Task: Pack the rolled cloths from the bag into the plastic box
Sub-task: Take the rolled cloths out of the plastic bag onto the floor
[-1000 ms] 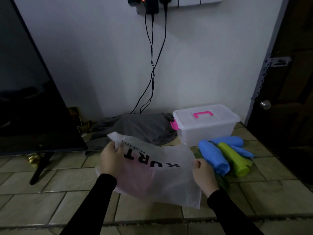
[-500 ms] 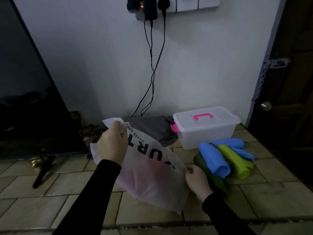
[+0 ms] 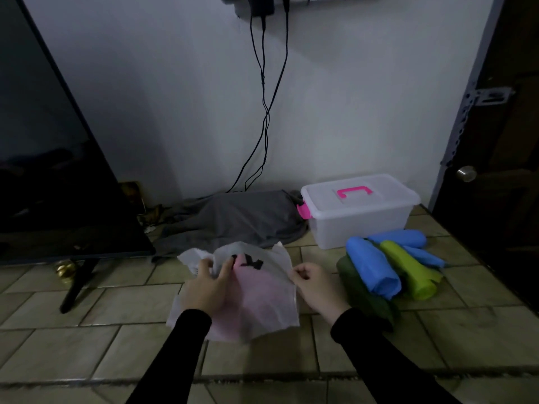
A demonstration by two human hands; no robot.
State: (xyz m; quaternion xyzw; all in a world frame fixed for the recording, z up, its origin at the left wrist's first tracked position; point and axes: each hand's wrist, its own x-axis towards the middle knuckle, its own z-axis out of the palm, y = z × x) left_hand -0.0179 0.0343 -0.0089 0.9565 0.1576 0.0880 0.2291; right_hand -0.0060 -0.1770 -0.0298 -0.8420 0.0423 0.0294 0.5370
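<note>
White, thin and translucent, the bag [image 3: 262, 301] is held low over the tiled floor [image 3: 87, 345] at the centre of the view, with something pink seen through it and dark lettering near its top. The left hand [image 3: 208, 290] is laid on the bag's left side, and its fingers [image 3: 226, 268] are pinched on the upper edge of the bag. The right hand [image 3: 316, 288] is closed on the bag's right edge, its fingers curled tight around the material. At two o'clock from the bag, a pile of rolled cloths [image 3: 390, 269] is seen on the floor: blue rolls, a lime-green roll and a dark green one beneath, all touching. Just beyond the pile, at about one o'clock, the plastic box [image 3: 361, 217] is set against the wall, its lid shut, with a pink handle and a pink latch. A grey cloth [image 3: 233, 223] is heaped at twelve o'clock, just beside the box. A dark screen [image 3: 52, 170] is stood at ten o'clock.
</note>
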